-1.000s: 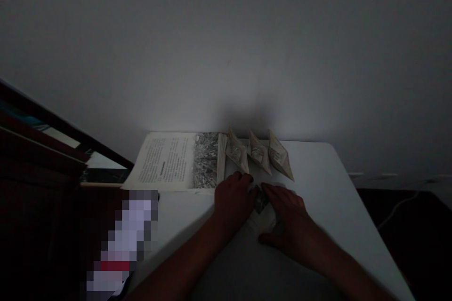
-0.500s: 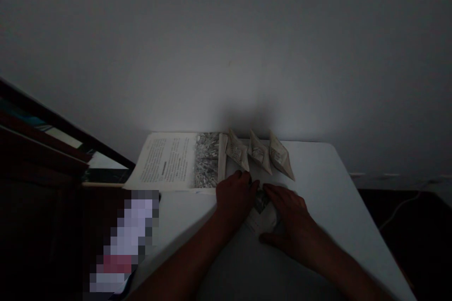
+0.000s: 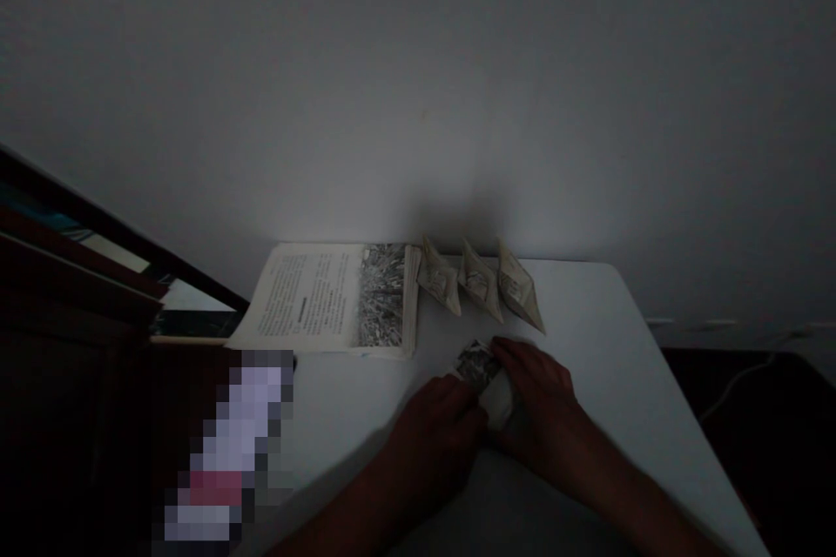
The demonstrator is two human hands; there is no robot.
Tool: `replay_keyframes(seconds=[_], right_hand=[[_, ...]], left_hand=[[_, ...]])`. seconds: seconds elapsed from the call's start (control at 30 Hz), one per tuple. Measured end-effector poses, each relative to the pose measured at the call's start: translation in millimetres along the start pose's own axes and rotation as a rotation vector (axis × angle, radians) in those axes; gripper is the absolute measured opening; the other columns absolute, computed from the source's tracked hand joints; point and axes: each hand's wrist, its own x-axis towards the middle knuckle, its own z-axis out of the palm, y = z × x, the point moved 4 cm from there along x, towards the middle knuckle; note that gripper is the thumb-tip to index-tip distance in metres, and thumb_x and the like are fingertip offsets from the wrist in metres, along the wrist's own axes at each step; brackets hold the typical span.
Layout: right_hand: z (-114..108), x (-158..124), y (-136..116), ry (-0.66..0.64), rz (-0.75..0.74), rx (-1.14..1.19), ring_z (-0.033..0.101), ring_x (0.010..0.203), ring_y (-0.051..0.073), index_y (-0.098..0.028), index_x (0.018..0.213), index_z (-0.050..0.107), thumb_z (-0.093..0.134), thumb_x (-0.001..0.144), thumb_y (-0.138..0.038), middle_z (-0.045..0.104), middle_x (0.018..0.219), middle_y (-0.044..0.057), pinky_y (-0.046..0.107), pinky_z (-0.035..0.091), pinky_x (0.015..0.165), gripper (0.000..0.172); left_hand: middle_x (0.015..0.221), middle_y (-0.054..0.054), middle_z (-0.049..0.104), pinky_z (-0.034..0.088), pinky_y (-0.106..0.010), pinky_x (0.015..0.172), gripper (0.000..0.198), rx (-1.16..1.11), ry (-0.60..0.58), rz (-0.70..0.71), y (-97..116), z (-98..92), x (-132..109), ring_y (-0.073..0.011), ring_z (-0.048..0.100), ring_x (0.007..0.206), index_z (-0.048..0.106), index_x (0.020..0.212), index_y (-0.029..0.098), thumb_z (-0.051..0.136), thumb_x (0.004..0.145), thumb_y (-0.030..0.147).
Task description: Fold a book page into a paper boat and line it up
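A folded sheet of printed paper (image 3: pixel 479 363) lies on the white table between my two hands, its dark picture patch facing up. My left hand (image 3: pixel 437 426) is closed at the paper's left side, with curled fingers on its edge; the thumb is partly hidden in the dimness. Along the right side, my right hand (image 3: pixel 539 392) holds the paper, fingers at the upper corner and thumb toward the lower corner. Behind the hands stand three folded paper boats in a row: a left boat (image 3: pixel 440 283), a middle boat (image 3: pixel 482 285) and a right boat (image 3: pixel 521 289).
An open book (image 3: pixel 320 300) with a printed page and a picture lies left of the boats. A blurred-out bright device (image 3: pixel 225 444) is at the table's left edge. The white table (image 3: pixel 591 348) meets a grey wall (image 3: pixel 418 87). A cable (image 3: pixel 741 383) hangs at right.
My left hand has moved down and toward me, from the paper's upper corner to its lower left side, uncovering more of the picture patch. My right hand has barely moved.
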Motion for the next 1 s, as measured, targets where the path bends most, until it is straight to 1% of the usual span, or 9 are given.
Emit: replay_keyframes(seconds=[0.13, 0.23, 0.37, 0.43, 0.6, 0.77, 0.87, 1.0], right_hand=[[-2, -3, 2, 0.011, 0.042, -0.019, 0.035, 0.126, 0.032, -0.018, 0.133, 0.038, 0.068, 0.063, -0.047, 0.042, 0.136, 0.012, 0.046, 0.028, 0.101, 0.081], [-5, -5, 8, 0.036, 0.085, -0.027, 0.038, 0.123, 0.032, -0.02, 0.13, 0.041, 0.068, 0.064, -0.045, 0.045, 0.133, 0.011, 0.046, 0.03, 0.099, 0.076], [-13, -6, 16, 0.101, 0.16, -0.04, 0.044, 0.116, 0.031, -0.021, 0.122, 0.047, 0.068, 0.066, -0.039, 0.052, 0.124, 0.009, 0.046, 0.033, 0.094, 0.063], [-16, -6, 19, 0.114, 0.182, -0.038, 0.047, 0.112, 0.03, -0.022, 0.118, 0.05, 0.068, 0.066, -0.037, 0.055, 0.119, 0.008, 0.046, 0.035, 0.091, 0.056], [-20, -5, 26, 0.115, 0.202, -0.005, 0.054, 0.097, 0.028, -0.025, 0.102, 0.057, 0.067, 0.07, -0.036, 0.063, 0.1, 0.004, 0.045, 0.037, 0.084, 0.035], [-21, -3, 36, 0.123, 0.221, 0.087, 0.057, 0.083, 0.024, -0.023, 0.093, 0.06, 0.066, 0.073, -0.035, 0.064, 0.082, 0.002, 0.041, 0.04, 0.079, 0.023], [-22, -1, 39, 0.115, 0.244, 0.129, 0.058, 0.081, 0.023, -0.023, 0.089, 0.061, 0.066, 0.073, -0.033, 0.064, 0.079, 0.002, 0.04, 0.041, 0.078, 0.02], [-24, 2, 39, 0.1, 0.256, 0.169, 0.059, 0.078, 0.022, -0.023, 0.086, 0.062, 0.065, 0.073, -0.031, 0.063, 0.077, 0.001, 0.038, 0.043, 0.077, 0.016]], left_hand=[[0.083, -0.005, 0.055, 0.043, -0.032, 0.072, 0.013, -0.044, -0.004, -0.027, -2, 1.5, 1, -0.0182, 0.051, 0.08, 0.056, 0.075, 0.016, 0.05, 0.086, 0.017], [0.085, -0.005, 0.056, 0.043, -0.032, 0.073, 0.011, -0.049, -0.001, -0.03, -2, 1.5, 2, -0.0185, 0.051, 0.081, 0.059, 0.081, 0.017, 0.049, 0.086, 0.017], [0.086, -0.006, 0.056, 0.042, -0.032, 0.071, 0.014, -0.048, 0.039, -0.01, -2, 2.0, 2, -0.018, 0.051, 0.081, 0.06, 0.08, 0.017, 0.047, 0.087, 0.016], [0.087, -0.006, 0.056, 0.042, -0.032, 0.071, 0.014, -0.052, 0.057, 0.0, -2, 2.2, 2, -0.0179, 0.051, 0.082, 0.06, 0.082, 0.017, 0.047, 0.087, 0.016], [0.089, -0.006, 0.056, 0.041, -0.033, 0.072, 0.017, -0.026, 0.027, 0.007, -1, 2.6, 1, -0.0191, 0.05, 0.084, 0.061, 0.095, 0.02, 0.046, 0.088, 0.018], [0.1, -0.006, 0.056, 0.04, -0.036, 0.076, 0.027, -0.001, -0.046, 0.021, 0, 5.3, -2, -0.0209, 0.048, 0.088, 0.054, 0.114, 0.025, 0.046, 0.089, 0.023], [0.113, -0.006, 0.055, 0.038, -0.038, 0.081, 0.03, 0.017, -0.036, 0.029, 0, 7.3, -5, -0.0222, 0.047, 0.094, 0.052, 0.119, 0.025, 0.045, 0.089, 0.022], [0.133, -0.004, 0.046, 0.035, -0.041, 0.083, 0.035, 0.055, -0.063, 0.07, 2, 9.6, -6, -0.023, 0.045, 0.098, 0.049, 0.124, 0.025, 0.043, 0.089, 0.022]])
